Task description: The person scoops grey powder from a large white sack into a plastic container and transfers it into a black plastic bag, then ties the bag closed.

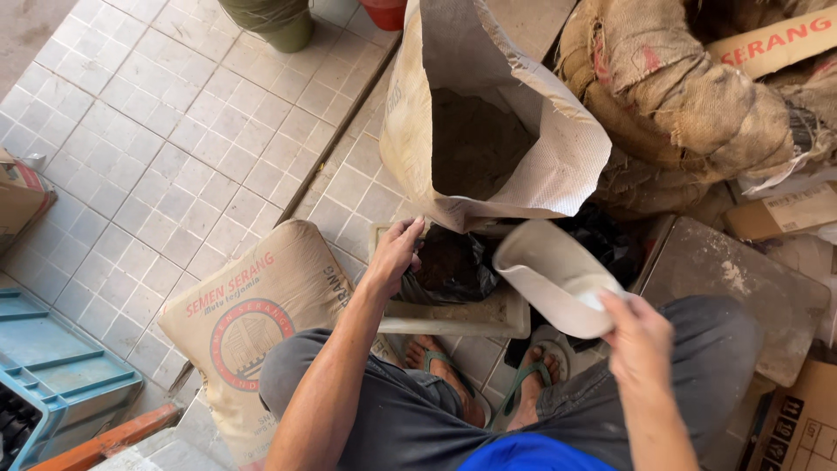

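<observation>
Head view, looking down on a seated person's lap and sandalled feet. The right hand is closed around the handle end of a white plastic scoop, a smooth, trough-shaped scoop whose open mouth points up and left; the scoop extends out from the fist, just right of the black plastic bag. The left hand pinches the upper left edge of that bag, fingers curled over its thin, crinkled rim. The bag holds dark, crumbly powder and sits inside a shallow, dusty rectangular tray on the floor between the two hands. Directly behind the tray stands an open paper sack, its woven-textured liner folded outward and grey-brown powder visible within. A sealed tan paper cement sack lies flat beside the left forearm. Coarse burlap sacks are piled at upper right. A blue plastic crate rests at lower left on the pale tiled floor.
</observation>
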